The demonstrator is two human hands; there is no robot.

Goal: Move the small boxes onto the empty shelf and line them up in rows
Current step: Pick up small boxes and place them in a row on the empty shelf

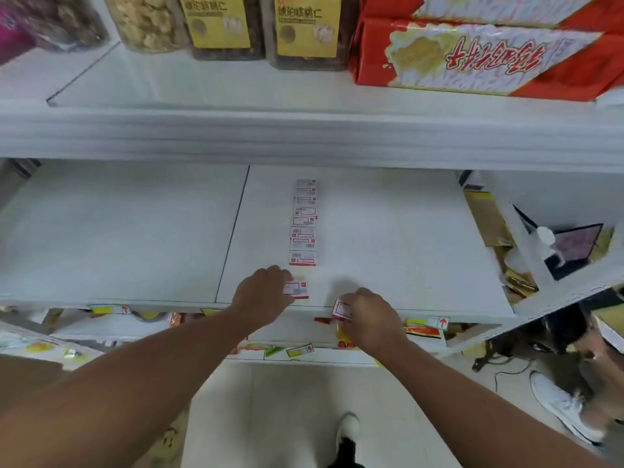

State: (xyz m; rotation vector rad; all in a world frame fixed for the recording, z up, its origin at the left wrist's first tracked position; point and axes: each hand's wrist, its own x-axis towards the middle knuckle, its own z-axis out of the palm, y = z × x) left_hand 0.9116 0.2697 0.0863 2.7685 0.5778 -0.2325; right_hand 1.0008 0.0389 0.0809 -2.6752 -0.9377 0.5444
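A row of several small white-and-red boxes (304, 224) runs front to back down the middle of the white shelf (388, 238). My left hand (263, 295) rests at the near end of that row, fingers around one more small box (297, 289) that lies flat on the shelf in line with the others. To its right, at the shelf's front edge, my right hand (368, 315) holds another small box (341, 309) tilted on its side, partly hidden by the fingers.
The upper shelf (304, 136) overhangs, carrying jars (219, 25) and red gift boxes (472, 52). A seam (233, 231) divides the shelf board. Lower shelves hold packets. Another person's white shoe (560, 403) is on the floor at right.
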